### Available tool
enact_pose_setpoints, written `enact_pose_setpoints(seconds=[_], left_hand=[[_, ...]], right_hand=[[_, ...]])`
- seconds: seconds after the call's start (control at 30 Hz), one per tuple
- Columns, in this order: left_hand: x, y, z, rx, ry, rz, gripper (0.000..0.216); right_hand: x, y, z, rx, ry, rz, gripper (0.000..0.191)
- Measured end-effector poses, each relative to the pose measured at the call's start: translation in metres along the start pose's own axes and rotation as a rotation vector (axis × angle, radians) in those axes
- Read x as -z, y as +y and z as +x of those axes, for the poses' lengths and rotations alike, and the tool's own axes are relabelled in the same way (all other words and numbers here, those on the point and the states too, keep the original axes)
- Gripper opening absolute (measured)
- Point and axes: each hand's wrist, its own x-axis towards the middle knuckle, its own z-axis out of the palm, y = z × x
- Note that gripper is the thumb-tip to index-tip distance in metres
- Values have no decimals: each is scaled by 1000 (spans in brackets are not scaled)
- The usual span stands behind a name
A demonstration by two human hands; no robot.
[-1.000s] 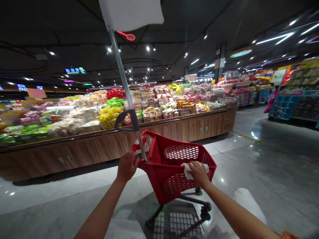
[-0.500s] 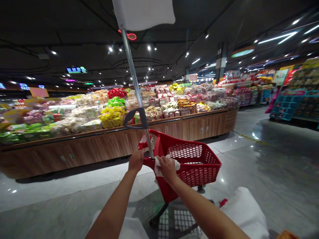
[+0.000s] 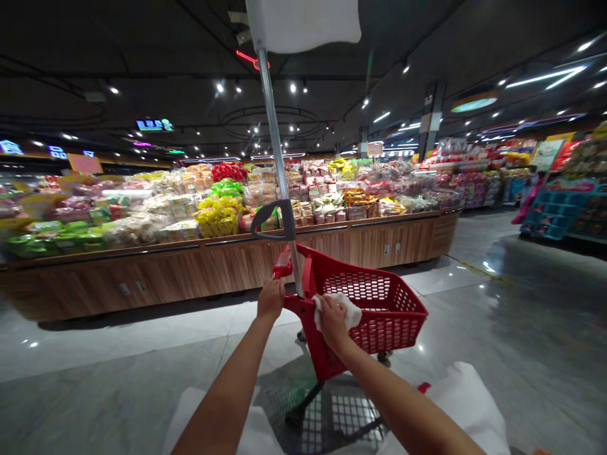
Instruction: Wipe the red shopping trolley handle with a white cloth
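A red plastic shopping cart [image 3: 379, 303] stands on the grey floor in front of me. My left hand [image 3: 270, 298] is closed around the cart's near left corner, beside a metal pole [image 3: 279, 170] that rises from the cart to a white sign [image 3: 303, 24] overhead. A grey handle [image 3: 272, 221] is fixed to the pole. My right hand [image 3: 332, 319] presses a white cloth [image 3: 349, 308] against the cart's near rim, just right of the pole.
A long wooden display counter [image 3: 213, 265] piled with packaged food runs across the left and middle behind the cart. More shelves [image 3: 474, 170] and blue crates [image 3: 550, 212] stand at the right. Shiny open floor [image 3: 512, 303] stretches to the right.
My right hand with the cloth slid left along the cart's near rim, from its right side to beside the pole. The cart and pole shifted right in view.
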Motion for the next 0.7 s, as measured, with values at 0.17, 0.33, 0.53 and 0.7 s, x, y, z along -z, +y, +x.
enact_pose_setpoints(seconds=[0.17, 0.33, 0.53, 0.7], left_hand=[[3, 7, 2, 11, -1, -3, 43], [7, 11, -2, 24, -36, -7, 43], [6, 26, -11, 41, -1, -27, 40], [-3, 47, -11, 107, 62, -17, 38]], right_hand=[[-18, -41, 11, 1, 115, 79, 45], [2, -27, 15, 102, 43, 9, 43], [39, 7, 10, 104, -101, -52, 48], [40, 18, 12, 134, -103, 3, 45]])
